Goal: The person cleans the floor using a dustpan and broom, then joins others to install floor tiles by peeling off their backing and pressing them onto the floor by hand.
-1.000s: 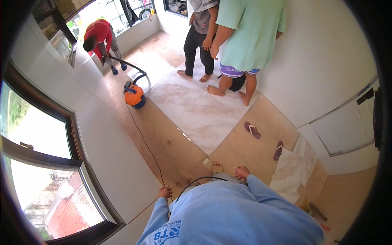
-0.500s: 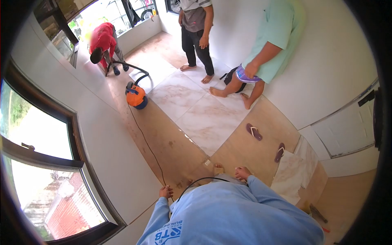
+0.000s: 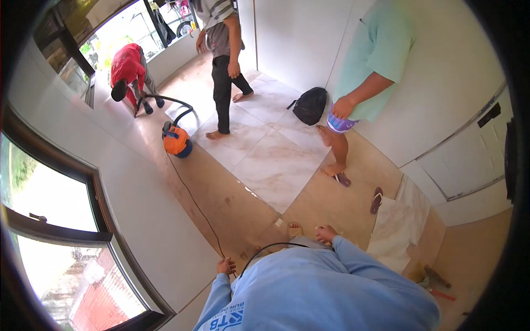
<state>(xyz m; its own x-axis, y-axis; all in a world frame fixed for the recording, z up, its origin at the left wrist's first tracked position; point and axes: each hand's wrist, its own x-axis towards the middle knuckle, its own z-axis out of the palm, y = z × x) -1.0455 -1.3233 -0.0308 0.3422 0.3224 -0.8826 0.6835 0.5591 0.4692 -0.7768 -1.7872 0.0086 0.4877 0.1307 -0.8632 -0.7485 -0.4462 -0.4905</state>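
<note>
The left hand (image 3: 226, 266) is by the cord (image 3: 206, 218), the right hand (image 3: 326, 233) near the waist; I cannot tell either grip's state.

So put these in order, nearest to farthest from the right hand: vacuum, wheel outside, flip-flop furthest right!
From the right hand:
1. Flip-flop, right, on the floor
2. Vacuum, ahead, left
3. Wheel, far ahead, outside

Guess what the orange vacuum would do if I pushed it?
The vacuum looks like hard plastic, so it probably won't squash. It might twist or tip if the hose joined near its top tugs. Its thin cord on the floor might drag.
</note>
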